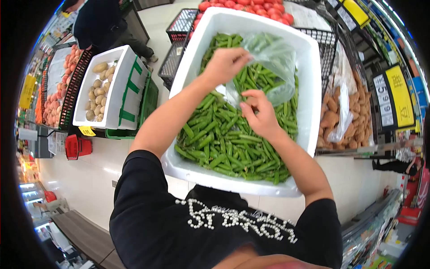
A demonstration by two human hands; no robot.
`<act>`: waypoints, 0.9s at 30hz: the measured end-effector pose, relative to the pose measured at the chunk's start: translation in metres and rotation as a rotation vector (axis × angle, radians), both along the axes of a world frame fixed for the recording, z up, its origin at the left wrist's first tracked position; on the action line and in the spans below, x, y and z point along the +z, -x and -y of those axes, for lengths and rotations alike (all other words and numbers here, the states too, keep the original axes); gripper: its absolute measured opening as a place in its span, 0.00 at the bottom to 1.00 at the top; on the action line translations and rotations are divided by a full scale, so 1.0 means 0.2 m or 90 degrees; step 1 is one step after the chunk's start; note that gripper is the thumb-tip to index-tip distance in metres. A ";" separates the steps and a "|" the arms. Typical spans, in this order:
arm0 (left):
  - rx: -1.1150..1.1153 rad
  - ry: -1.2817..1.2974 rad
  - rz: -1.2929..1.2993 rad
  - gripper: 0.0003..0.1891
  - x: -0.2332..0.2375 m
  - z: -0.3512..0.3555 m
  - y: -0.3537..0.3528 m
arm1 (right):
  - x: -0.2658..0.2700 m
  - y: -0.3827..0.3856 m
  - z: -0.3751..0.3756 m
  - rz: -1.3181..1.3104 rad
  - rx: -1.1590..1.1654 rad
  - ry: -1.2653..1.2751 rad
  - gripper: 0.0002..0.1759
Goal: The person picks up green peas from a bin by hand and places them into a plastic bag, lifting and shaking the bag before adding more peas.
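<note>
A white foam box (311, 89) full of green pea pods (224, 139) stands in front of me. Over the pods, toward the box's right rear, spreads a clear plastic bag (280, 58). My left hand (225, 66) reaches in from the left, its thumb and fingers pinched on the bag's edge. Lower and to the right, my right hand (260, 113) hovers close over the pods with curled fingers, thumb and forefinger at the bag's near edge. The film stretches between both hands.
Tomatoes (260, 8) lie behind the box. At left stand a foam box of potatoes (97, 92) and a black crate of peaches (67, 85). Brown sweet potatoes (345, 116) fill a bin at right, beside a price sign (394, 96). A person in dark clothes (101, 24) stands at upper left.
</note>
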State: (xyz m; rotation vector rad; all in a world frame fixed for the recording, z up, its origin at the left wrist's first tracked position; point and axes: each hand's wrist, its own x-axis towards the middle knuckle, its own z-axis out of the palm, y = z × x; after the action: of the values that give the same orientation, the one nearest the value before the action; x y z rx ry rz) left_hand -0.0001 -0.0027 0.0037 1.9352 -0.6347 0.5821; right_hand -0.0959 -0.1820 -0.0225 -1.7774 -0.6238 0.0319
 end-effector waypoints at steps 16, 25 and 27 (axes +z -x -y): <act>-0.151 -0.091 0.028 0.10 -0.08 0.07 -0.01 | 0.54 -0.37 -0.13 0.480 -0.391 0.038 0.09; -0.110 0.100 -0.058 0.09 0.03 0.00 0.02 | 0.52 -0.24 -0.17 0.553 -0.398 0.391 0.20; -0.071 0.151 -0.101 0.09 0.04 0.00 0.01 | 0.48 -0.11 -0.11 0.600 -0.552 0.436 0.26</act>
State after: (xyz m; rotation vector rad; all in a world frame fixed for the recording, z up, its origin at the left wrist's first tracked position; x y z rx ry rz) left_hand -0.0024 -0.0017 0.0113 1.6930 -0.5423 0.4091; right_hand -0.0744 -0.1606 0.0732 -2.5763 -0.4357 -1.3905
